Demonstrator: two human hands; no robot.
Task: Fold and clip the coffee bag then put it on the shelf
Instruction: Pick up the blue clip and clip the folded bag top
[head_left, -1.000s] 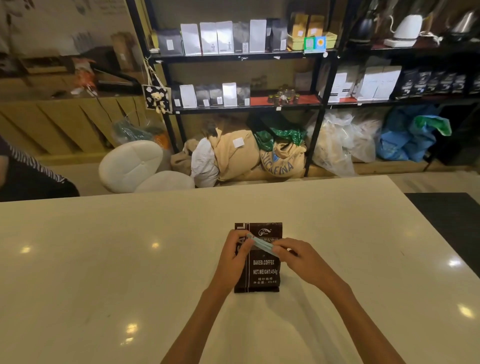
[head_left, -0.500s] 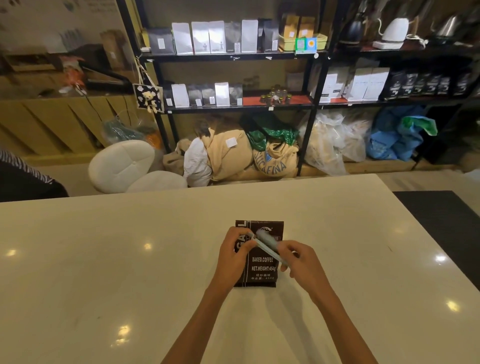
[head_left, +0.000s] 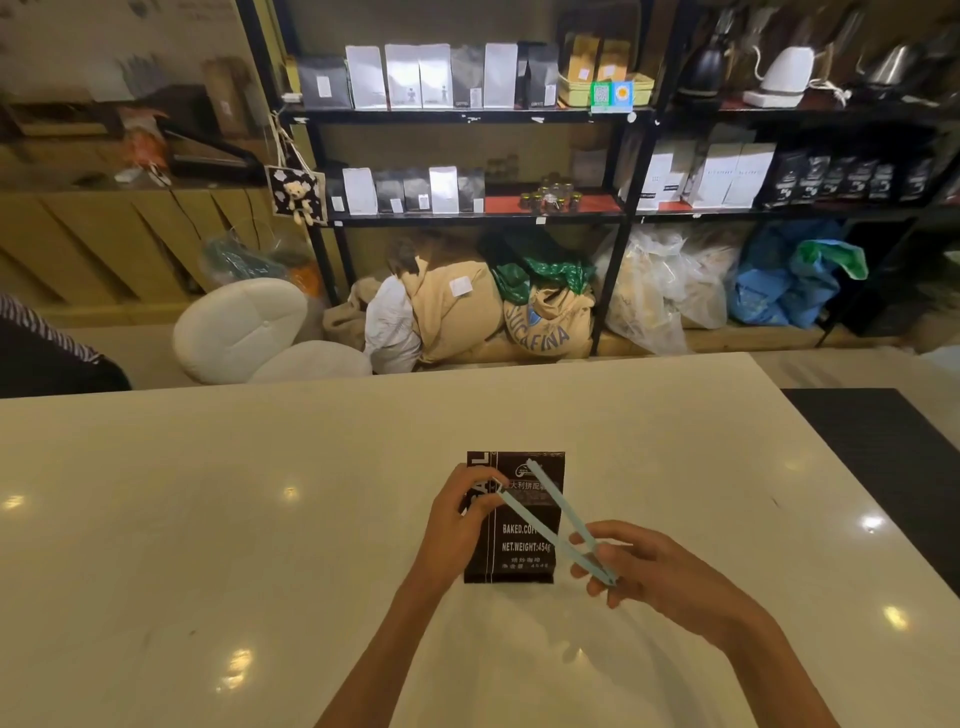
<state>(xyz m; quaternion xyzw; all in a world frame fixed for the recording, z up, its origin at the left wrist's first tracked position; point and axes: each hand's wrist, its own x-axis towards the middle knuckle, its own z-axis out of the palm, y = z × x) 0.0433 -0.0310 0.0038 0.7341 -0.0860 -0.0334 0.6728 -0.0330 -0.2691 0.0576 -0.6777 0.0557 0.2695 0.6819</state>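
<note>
Head view looks down on my two hands over the pale table (head_left: 208, 519), with the dark coffee bag (head_left: 524, 525) lying flat on it, label up, its top end pointing toward the shelf (head_left: 467, 115) beyond the table's far edge. My left hand (head_left: 460, 517) covers the bag's left edge, fingers curled, pinching one tip of the light blue clip (head_left: 558, 519). My right hand (head_left: 639, 566) sits just right of the bag's lower right corner, thumb and fingers closed on the clip's hinged end. The clip is spread open in a narrow V: both arms run from the hinge at my right hand up and left across the bag's face, one ending at my left fingers, the other ending free near the bag's top. I cannot tell whether the arms touch the bag or hover above it. The bag's top edge looks flat; I cannot make out a fold. Behind the table, the black shelf carries rows of white and dark pouches, with sacks (head_left: 519, 312) piled beneath it on the floor.
</note>
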